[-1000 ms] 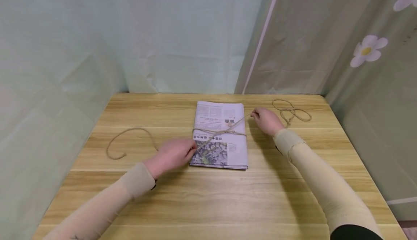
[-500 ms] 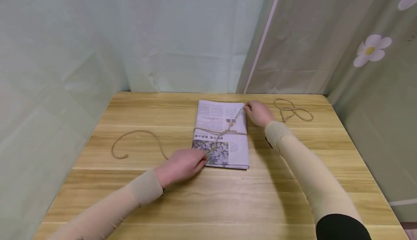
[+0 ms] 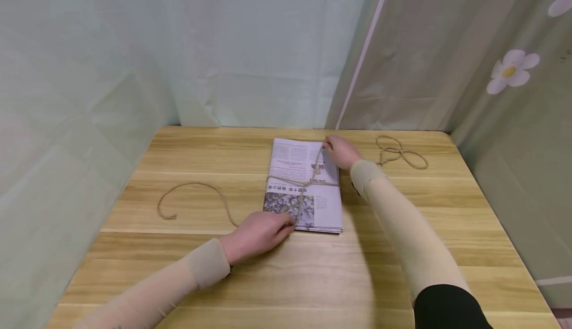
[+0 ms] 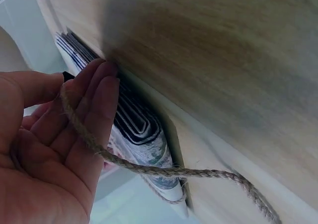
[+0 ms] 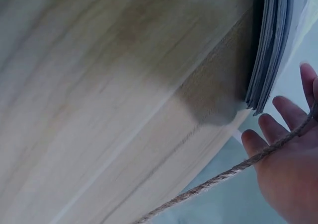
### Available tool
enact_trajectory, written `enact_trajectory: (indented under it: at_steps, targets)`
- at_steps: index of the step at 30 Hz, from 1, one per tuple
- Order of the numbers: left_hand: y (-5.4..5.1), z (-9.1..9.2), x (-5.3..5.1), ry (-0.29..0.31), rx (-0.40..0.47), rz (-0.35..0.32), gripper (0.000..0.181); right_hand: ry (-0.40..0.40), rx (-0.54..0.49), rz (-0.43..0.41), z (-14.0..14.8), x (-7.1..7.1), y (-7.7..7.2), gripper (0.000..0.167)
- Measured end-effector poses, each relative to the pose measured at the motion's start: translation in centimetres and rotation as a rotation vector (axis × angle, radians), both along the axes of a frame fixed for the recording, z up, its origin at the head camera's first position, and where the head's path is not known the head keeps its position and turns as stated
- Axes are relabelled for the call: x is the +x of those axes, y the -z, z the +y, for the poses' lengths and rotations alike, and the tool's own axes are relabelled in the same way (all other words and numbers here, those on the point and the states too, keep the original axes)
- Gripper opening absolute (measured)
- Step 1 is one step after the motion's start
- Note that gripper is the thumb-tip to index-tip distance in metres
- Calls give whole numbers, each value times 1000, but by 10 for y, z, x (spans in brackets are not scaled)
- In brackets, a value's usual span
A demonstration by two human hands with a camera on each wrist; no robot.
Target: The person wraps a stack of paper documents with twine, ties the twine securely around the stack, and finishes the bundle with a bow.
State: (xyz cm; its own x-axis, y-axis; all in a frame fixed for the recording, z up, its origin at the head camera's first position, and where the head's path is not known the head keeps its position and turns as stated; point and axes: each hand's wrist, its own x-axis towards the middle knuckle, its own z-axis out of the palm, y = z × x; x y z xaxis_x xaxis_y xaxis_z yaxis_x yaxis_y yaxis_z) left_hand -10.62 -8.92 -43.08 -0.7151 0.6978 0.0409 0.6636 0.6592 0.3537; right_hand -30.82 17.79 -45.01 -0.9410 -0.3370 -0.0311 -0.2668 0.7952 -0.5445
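Observation:
A folded stack of newspapers lies on the table, with brown twine running across its middle. From the crossing, one strand goes to the near edge and another to the far edge. At the near edge my left hand pinches the near strand; in the left wrist view the twine passes over its palm. Above the far right corner, my right hand pinches the far strand. The twine crosses that palm in the right wrist view. The stack's underside is hidden.
One loose twine end curves over the table on the left. Loops of the other end lie at the back right. Behind the wooden table hangs a pale curtain; a flowered one stands at the right.
Both hands have swung the twine from a diagonal to nearly lengthwise over the stack. My left hand moved right and nearer; my right hand moved left and farther away.

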Motion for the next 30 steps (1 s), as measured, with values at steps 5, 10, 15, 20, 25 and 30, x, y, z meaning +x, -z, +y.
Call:
enact_trajectory:
  at_steps: [5,10,15,20,25,30]
  targets:
    - [-1,2,0,-8,-9,-32,20,6,24,-46,-2,-2,5,25]
    - [-1,3,0,-21,-13,-52,20,18,9,-59,-3,-1,7,25]
    - [-1,1,-2,-46,0,-62,18,24,6,-62,1,0,8,25]
    - [-1,-4,-7,-91,2,-49,17,27,23,-49,7,1,6,24]
    - [-4,-14,-14,-123,20,-29,15,45,58,-35,14,6,2,23]
    - [-9,-26,-22,-198,26,-71,14,58,73,-22,22,13,0,26]
